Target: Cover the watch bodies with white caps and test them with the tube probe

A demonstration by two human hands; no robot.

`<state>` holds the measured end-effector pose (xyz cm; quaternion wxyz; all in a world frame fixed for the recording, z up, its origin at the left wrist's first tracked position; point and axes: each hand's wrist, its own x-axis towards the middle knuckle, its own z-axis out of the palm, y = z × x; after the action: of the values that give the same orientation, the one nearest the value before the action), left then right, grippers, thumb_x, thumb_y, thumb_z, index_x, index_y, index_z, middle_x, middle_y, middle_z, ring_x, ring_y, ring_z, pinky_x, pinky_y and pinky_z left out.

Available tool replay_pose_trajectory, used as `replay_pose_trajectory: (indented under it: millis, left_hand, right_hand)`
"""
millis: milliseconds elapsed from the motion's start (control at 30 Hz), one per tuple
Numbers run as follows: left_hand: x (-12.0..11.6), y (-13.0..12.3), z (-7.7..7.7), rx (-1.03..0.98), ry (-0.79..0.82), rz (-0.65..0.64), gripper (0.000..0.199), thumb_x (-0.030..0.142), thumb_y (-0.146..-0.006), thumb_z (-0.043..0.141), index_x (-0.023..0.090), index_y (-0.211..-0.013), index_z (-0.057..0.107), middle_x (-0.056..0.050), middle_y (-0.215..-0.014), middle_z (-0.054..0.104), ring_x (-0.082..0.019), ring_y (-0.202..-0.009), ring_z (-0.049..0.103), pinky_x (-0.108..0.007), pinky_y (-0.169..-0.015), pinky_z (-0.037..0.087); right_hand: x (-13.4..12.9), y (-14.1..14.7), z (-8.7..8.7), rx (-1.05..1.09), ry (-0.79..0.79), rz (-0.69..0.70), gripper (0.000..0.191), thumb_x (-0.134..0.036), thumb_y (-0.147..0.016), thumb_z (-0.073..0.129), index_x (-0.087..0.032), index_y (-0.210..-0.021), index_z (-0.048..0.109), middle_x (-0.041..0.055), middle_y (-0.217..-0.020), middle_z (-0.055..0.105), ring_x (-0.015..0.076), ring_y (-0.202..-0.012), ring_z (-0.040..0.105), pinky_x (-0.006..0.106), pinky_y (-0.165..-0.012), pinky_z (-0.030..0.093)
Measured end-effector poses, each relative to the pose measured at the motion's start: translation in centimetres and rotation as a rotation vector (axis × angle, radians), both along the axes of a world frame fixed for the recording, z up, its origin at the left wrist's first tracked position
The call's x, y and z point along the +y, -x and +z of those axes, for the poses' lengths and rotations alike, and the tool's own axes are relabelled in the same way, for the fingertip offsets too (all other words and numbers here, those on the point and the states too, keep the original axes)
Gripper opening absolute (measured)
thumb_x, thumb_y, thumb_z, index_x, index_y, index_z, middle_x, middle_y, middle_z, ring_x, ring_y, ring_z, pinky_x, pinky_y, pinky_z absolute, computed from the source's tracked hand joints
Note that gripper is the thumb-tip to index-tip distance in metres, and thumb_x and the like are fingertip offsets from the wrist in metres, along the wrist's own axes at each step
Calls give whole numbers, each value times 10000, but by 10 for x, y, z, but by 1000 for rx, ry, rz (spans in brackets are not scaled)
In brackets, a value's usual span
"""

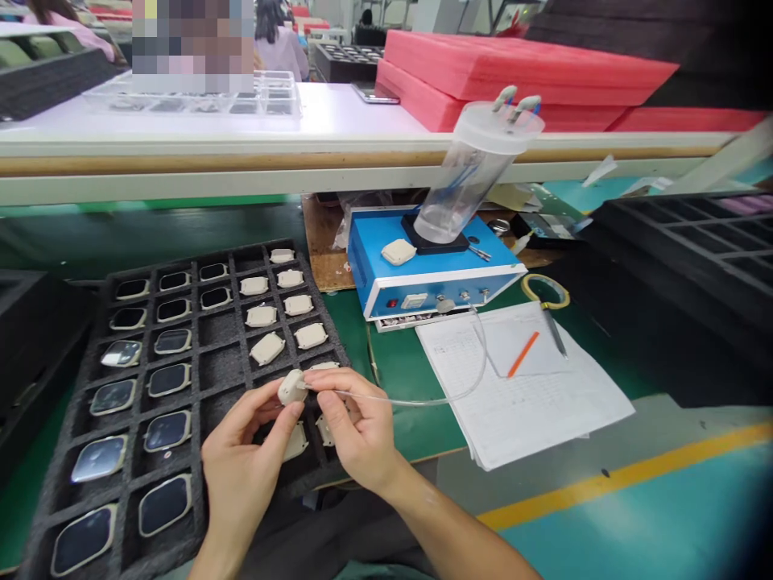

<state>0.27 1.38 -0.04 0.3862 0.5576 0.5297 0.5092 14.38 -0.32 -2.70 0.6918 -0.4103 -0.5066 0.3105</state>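
Observation:
Over the black foam tray (196, 379), my left hand (250, 447) pinches a small off-white watch case (292, 387), tilted with its side up. My right hand (362, 427) has its fingers closed on the end of a clear thin tube (416, 401), which meets the case. The tube curves back to the front of a blue box (435, 278) with knobs and a red switch. Dark-screened watch pieces (167, 431) fill the tray's left columns. Off-white cases (267, 348) lie in its right columns, some partly hidden behind my hands.
On the blue box stand a clear cylinder (452, 181) and another off-white case (398, 252). Written sheets (483, 435), an orange stick (523, 354), a pen (554, 332) and a tape roll (545, 291) lie to the right. Beyond the shelf edge (211, 187) are red foam blocks (513, 68) and people.

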Motion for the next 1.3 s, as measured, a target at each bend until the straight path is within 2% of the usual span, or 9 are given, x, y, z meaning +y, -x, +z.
replay_pose_trajectory:
  millis: [100,433,633,833,1067,1300]
  left_hand:
    - [-1,0,2,16,7,-22,266,331,-770,881,204,-1001,839,-64,-950,829,-211,-782,784,-290,-741,667]
    - [-4,-1,5,0,12,-41,212,298,-789,855,213,-983,844,-55,-916,820,-204,-773,776,-277,-721,659]
    - [-3,1,3,12,-2,-32,229,304,-781,870,221,-993,844,-51,-926,827,-192,-767,779,-253,-723,654]
    - [0,0,2,19,-2,-8,290,364,-756,886,210,-997,841,-66,-943,832,-215,-763,792,-298,-750,677]
    - [0,2,0,4,1,-12,272,339,-750,894,233,-995,844,-45,-949,836,-185,-777,796,-234,-758,659]
    - [1,0,0,29,0,-9,299,365,-753,892,218,-1007,838,-57,-960,836,-199,-768,791,-262,-736,664]
  right_hand:
    - [-2,0,-1,-4,15,2,171,-224,-1025,604,-245,-1074,766,88,-1087,807,221,-1053,775,393,-962,640]
    - [-6,0,-3,-21,36,7,184,-221,-1028,600,-260,-1092,769,78,-1093,802,226,-1078,762,397,-968,630]
    - [-4,1,-2,-8,30,4,179,-213,-1023,605,-251,-1083,769,84,-1089,803,217,-1057,769,383,-959,634]
    - [1,1,-2,4,0,-3,169,-243,-1025,604,-236,-1063,769,95,-1069,806,222,-1037,778,382,-939,649]
    - [2,2,0,6,-7,0,165,-233,-1018,605,-241,-1059,764,89,-1061,804,214,-1030,778,364,-918,654]
    - [2,1,0,20,4,4,163,-234,-1019,604,-236,-1056,763,90,-1066,803,210,-1032,776,352,-913,652]
